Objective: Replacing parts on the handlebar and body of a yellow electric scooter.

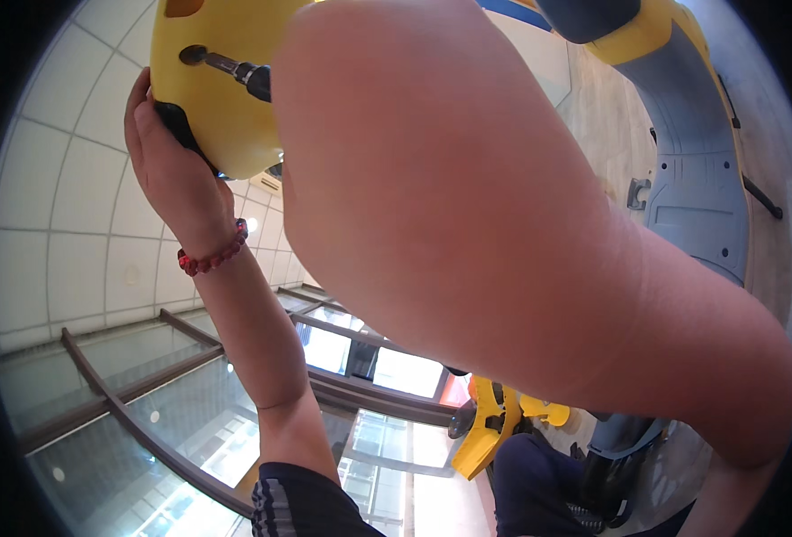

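Observation:
At the top left, my left hand [168,166], with a red bead bracelet, is wrapped round the side of a yellow housing [226,134]. A metal tool shank [221,64] with a dark collar sits in a round hole in the housing, its rear part hidden behind my right arm. That arm crosses the frame very close to the camera, and my right hand [414,152] fills the upper middle; its fingers are hidden, so what it holds cannot be made out.
A large grey and yellow curved machine part [691,179] stands at the right. Yellow parts [485,430] lie low in the middle, beside dark-clothed legs [535,483]. Tiled panels [74,179] and framed glass [145,430] fill the left and lower background.

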`<state>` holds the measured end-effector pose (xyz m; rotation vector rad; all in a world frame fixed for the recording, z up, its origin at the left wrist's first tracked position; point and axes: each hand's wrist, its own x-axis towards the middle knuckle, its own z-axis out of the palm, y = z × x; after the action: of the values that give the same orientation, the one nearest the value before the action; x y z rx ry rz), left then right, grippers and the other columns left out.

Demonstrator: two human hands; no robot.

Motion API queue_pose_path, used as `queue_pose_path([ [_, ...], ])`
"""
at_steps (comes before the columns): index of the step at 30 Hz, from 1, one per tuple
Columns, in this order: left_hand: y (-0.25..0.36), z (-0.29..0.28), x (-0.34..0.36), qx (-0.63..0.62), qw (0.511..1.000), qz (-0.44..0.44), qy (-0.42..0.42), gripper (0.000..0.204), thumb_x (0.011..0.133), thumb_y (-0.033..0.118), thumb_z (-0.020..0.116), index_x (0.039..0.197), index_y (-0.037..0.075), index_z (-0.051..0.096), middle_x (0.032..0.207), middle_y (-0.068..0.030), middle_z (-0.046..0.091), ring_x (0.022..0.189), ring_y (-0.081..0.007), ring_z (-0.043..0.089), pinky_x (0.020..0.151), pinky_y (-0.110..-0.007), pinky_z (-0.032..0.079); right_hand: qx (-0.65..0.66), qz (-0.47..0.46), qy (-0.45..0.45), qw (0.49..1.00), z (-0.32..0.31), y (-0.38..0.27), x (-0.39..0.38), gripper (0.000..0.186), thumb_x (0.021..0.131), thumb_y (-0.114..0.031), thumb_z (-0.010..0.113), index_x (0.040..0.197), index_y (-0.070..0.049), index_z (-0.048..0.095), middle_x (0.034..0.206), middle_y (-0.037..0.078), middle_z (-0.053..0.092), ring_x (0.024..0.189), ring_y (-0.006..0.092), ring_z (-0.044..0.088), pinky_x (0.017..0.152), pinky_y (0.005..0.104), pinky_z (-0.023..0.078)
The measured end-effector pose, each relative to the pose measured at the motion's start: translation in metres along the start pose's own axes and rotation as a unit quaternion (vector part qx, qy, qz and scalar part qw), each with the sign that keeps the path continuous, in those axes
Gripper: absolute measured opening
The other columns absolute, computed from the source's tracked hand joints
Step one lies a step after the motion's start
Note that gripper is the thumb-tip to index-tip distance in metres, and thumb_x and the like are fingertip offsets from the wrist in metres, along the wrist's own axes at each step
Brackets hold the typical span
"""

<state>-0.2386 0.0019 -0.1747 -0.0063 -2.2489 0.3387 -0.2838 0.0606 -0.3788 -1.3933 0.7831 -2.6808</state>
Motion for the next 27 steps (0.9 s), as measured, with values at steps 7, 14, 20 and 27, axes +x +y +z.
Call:
queue_pose_path([
  [7,-0.005,-0.005,0.002,-0.001,1.0,0.003,0.003,0.041,0.101,0.025,0.036,0.127,-0.003,0.05,0.118,-0.0125,0.058,0.106,-0.0201,0.059,0.089,-0.03,0.051,0.01,-0.001,-0.004,1.0,0.003,0.0,-0.002,0.02,0.089,-0.01,0.051,0.093,0.006,0.061,0.089,0.025,0.064,0.09,0.0393,0.062,0.081,0.0428,0.048],
  [14,-0.005,-0.004,0.0,0.007,1.0,0.007,0.007,0.041,0.1,0.025,0.038,0.127,-0.003,0.051,0.119,-0.0122,0.057,0.105,-0.0199,0.06,0.088,-0.029,0.051,0.014,0.005,-0.007,1.0,0.005,0.003,-0.001,0.021,0.09,-0.011,0.051,0.094,0.006,0.061,0.09,0.025,0.064,0.09,0.0393,0.061,0.082,0.0426,0.048],
  [20,-0.005,-0.004,-0.002,0.02,1.0,0.01,0.011,0.04,0.099,0.024,0.039,0.126,-0.003,0.053,0.118,-0.0122,0.058,0.104,-0.0194,0.06,0.087,-0.029,0.051,0.01,0.017,-0.014,1.0,0.004,0.006,0.0,0.021,0.09,-0.011,0.05,0.095,0.006,0.062,0.091,0.025,0.064,0.091,0.0393,0.061,0.082,0.0425,0.048],
  [27,-0.003,-0.003,0.001,0.038,0.999,0.013,0.016,0.04,0.098,0.024,0.041,0.125,-0.003,0.054,0.118,-0.0121,0.059,0.102,-0.0189,0.061,0.086,-0.029,0.051,-0.004,0.036,-0.025,0.999,-0.005,0.001,0.001,0.022,0.091,-0.012,0.05,0.096,0.006,0.062,0.092,0.025,0.064,0.091,0.0393,0.061,0.082,0.0424,0.048],
])
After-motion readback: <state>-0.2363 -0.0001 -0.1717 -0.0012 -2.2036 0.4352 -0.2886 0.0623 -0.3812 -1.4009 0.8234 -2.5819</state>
